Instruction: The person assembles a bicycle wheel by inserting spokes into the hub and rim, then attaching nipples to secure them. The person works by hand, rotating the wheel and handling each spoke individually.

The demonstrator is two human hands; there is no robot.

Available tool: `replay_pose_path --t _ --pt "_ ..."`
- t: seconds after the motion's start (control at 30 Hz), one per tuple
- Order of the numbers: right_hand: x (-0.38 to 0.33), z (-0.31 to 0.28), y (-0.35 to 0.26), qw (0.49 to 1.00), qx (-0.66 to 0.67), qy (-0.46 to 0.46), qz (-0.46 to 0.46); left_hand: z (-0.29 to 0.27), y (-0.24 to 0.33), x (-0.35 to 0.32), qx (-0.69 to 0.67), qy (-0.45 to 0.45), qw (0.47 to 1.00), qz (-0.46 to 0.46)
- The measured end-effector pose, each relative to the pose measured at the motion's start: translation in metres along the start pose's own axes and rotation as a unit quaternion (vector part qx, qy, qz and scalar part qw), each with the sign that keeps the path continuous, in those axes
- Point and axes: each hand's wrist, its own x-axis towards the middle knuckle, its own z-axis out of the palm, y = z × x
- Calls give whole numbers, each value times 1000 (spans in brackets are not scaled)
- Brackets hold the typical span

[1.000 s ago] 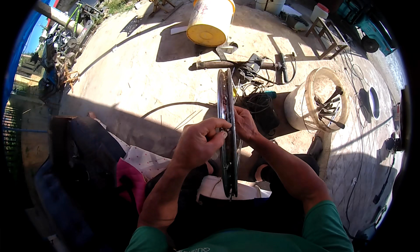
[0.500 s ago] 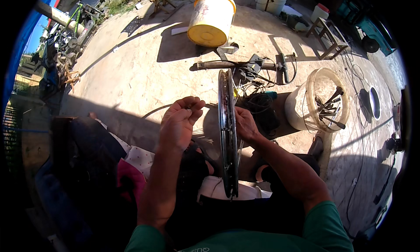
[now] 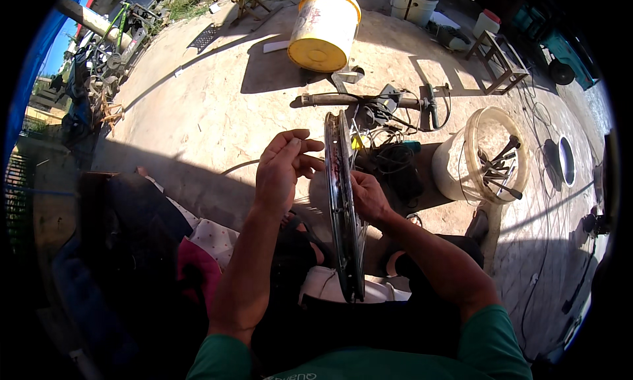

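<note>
A shiny metal wheel rim stands upright between my hands, seen almost edge-on, its lower end at my lap. Thin spokes show along its right side. My right hand is closed at the right side of the rim, its fingertips partly hidden there. Left of the rim, my left hand is raised with its fingers apart and pointing toward the rim. I see nothing held in it.
Beyond the rim lie a long bar and tangled dark cables. A whitish bucket of tools stands at right. Farther off are a yellow-rimmed bucket and a small stool. Bicycle parts are piled far left.
My left hand has moved up and right, closer to the rim, and its pinched fingers have spread apart. The rim has tilted slightly, and my right hand has shifted a little lower.
</note>
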Motion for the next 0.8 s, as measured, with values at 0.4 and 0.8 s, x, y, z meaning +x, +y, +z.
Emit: replay_pose_path --t 0.4,0.8 --pt "-3 2 -4 999 -33 -14 0 3 13 -7 8 -27 1000 1" --pt "-6 3 -9 999 -24 -26 3 6 4 -6 134 12 986 102"
